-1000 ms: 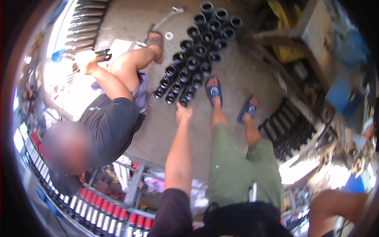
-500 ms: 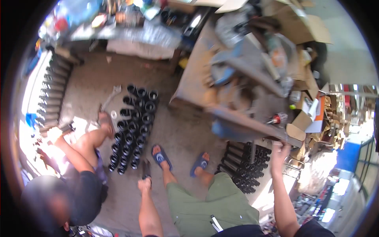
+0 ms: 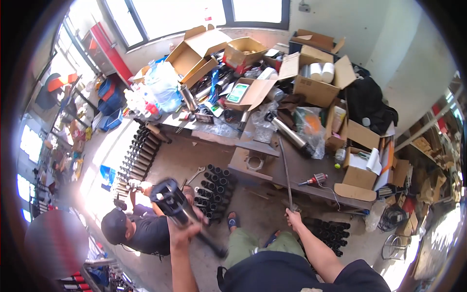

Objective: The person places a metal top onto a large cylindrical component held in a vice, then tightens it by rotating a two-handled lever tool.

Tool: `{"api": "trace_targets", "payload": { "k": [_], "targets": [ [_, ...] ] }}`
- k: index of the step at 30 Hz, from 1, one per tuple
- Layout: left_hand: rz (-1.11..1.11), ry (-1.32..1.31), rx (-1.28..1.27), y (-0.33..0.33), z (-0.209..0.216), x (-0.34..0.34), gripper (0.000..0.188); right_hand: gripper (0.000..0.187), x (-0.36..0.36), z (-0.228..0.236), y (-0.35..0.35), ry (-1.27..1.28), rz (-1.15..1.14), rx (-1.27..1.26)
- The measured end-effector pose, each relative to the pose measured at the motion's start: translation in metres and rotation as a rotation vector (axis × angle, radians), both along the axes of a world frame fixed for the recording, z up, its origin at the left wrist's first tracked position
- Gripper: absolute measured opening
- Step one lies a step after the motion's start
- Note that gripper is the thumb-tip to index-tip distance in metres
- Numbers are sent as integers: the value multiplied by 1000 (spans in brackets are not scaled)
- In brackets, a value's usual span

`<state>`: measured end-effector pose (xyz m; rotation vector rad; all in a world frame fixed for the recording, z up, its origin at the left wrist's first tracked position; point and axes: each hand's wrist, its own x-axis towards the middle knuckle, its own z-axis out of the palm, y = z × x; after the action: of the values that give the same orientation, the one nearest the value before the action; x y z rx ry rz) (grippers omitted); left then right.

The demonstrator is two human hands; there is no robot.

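My left hand (image 3: pixel 182 231) is raised and wrapped round a long black metal part (image 3: pixel 171 198). The part's wide, slotted, hollow end tilts up and away to the left, and a dark shaft shows beyond the hand toward the lower right. Its exact kind I cannot make out. Lower and to the right, my right hand (image 3: pixel 293 218) is closed on the near end of a long thin metal rod (image 3: pixel 287 177). This rod slants up over the workbench (image 3: pixel 311 182), near a shiny metal cylinder (image 3: pixel 290 132).
A person in a dark cap (image 3: pixel 146 233) crouches at left. Black tubes (image 3: pixel 214 187) stand in rows on the floor, and more dark tubes (image 3: pixel 328 236) lie by my right arm. A red-handled tool (image 3: pixel 316 179) and an open cardboard box (image 3: pixel 357 168) sit on the bench.
My view has lifted and shows more of the bench and windows. My left hand has risen with the black part. My right hand, earlier at the bench edge, now grips the rod.
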<state>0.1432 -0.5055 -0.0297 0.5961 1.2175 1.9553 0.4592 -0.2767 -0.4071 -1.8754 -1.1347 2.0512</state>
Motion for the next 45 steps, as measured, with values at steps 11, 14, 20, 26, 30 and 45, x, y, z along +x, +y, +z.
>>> {"api": "trace_targets", "payload": {
  "k": [11,14,20,26,30,45],
  "targets": [
    [60,237,66,286,-50,-72,21,47,121,64,-102,-593,102,594],
    [39,217,119,314,-31,-63,28,52,122,83,-153,-640,-35,712],
    [-632,200,-45,336,-27,-102,44,43,83,147,-192,-555,-170,813],
    [-1154,334,170,329,-18,-118,72,34,46,206,-177,-403,-134,848],
    [-890,396,34,327,-18,-120,65,30,44,230,-160,-319,-110,844],
    [-118,621,15,293,-56,-40,50,31,69,281,-115,-454,55,987]
  ]
}}
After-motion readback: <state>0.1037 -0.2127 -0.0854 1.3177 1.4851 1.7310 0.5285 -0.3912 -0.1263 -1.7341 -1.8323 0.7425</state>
